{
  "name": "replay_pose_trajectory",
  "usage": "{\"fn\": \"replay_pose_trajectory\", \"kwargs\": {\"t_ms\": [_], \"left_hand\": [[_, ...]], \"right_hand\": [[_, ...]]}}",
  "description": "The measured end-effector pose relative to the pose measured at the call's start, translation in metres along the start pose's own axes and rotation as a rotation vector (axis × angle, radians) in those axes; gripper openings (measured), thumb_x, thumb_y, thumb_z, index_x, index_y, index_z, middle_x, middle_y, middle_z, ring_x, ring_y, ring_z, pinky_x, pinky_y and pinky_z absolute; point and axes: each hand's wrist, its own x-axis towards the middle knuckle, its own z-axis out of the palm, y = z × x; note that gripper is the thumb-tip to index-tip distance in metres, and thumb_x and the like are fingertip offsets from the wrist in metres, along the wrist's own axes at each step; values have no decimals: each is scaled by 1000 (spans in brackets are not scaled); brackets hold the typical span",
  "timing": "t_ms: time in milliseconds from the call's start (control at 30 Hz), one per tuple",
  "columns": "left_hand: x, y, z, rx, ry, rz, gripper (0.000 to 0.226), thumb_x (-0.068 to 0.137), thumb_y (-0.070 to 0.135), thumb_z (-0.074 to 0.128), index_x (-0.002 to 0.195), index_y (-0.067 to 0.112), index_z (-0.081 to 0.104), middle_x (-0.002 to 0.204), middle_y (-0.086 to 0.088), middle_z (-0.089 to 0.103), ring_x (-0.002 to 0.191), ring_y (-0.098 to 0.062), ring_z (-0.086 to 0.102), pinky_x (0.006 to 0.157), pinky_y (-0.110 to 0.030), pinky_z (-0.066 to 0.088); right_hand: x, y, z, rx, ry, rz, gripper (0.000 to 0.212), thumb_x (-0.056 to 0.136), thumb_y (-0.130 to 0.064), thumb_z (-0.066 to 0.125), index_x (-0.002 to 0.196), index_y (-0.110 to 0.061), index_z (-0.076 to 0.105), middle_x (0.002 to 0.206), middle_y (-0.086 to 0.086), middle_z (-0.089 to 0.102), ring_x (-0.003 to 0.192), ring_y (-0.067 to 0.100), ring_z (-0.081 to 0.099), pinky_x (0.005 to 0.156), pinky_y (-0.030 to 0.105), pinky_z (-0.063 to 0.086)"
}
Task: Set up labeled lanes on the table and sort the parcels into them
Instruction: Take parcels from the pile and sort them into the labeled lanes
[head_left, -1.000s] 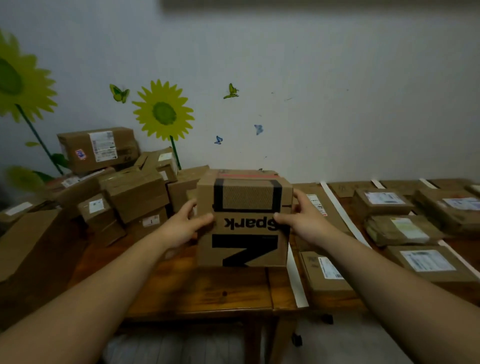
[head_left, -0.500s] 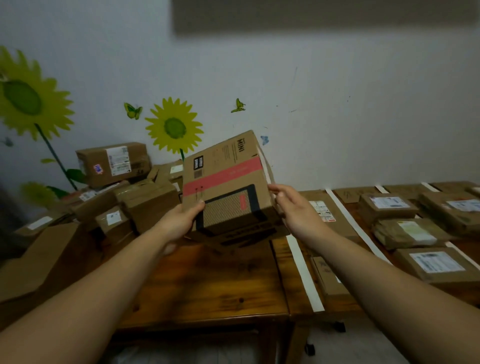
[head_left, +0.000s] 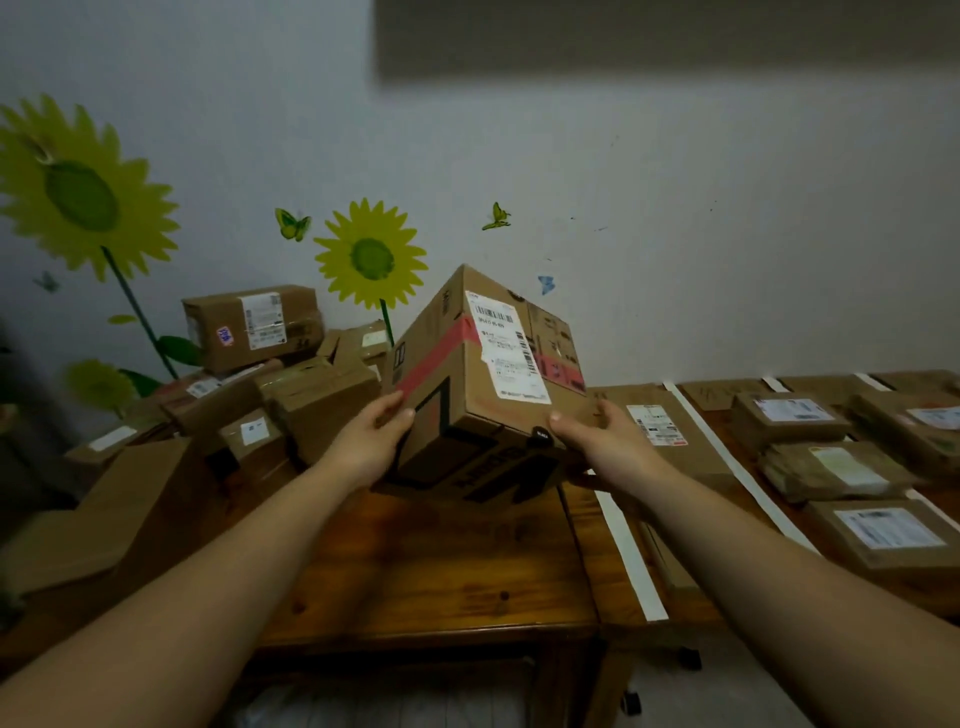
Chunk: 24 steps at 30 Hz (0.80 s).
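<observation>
Two hands, left hand (head_left: 371, 441) and right hand (head_left: 605, 441), clasp the tilted parcel (head_left: 467, 384) raised between them.

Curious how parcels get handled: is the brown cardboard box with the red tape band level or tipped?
Tipped: the brown cardboard box, gripped by left hand and right hand, has one corner raised.

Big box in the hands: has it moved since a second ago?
Yes. The box has risen off the table and tipped, turning its shipping label toward the camera.
</observation>
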Motion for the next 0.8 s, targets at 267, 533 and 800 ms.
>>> {"fn": "replay_pose_trajectory", "kwargs": {"t_ms": [267, 533, 800], "left_hand": [[-1, 10, 13, -199, -118, 59, 45, 94, 26, 51, 138, 30, 43, 128, 2, 56, 118, -22, 53, 101, -44, 42], [-5, 26, 72, -313, -176, 162, 47, 97, 7, 43, 140, 24, 38, 104, 10, 57, 87, 0, 57, 55, -9, 49], [-19, 70, 192, -215, -344, 145, 59, 95, 15, 51, 145, 38, 29, 126, 0, 56, 104, -19, 61, 85, -41, 55]], "right_hand": [[-12, 1, -3, -92, 205, -209, 72, 75, -29, 77, 135, -33, 38, 131, -2, 44, 115, 19, 49, 96, 49, 49], [-35, 15, -38, -204, 398, -235, 71, 81, -29, 72, 140, -32, 33, 129, -2, 33, 114, 18, 43, 98, 44, 47], [-54, 36, -158, -140, 404, -259, 79, 66, -53, 69, 133, -53, 29, 134, -5, 44, 120, 22, 48, 91, 51, 51]]}}
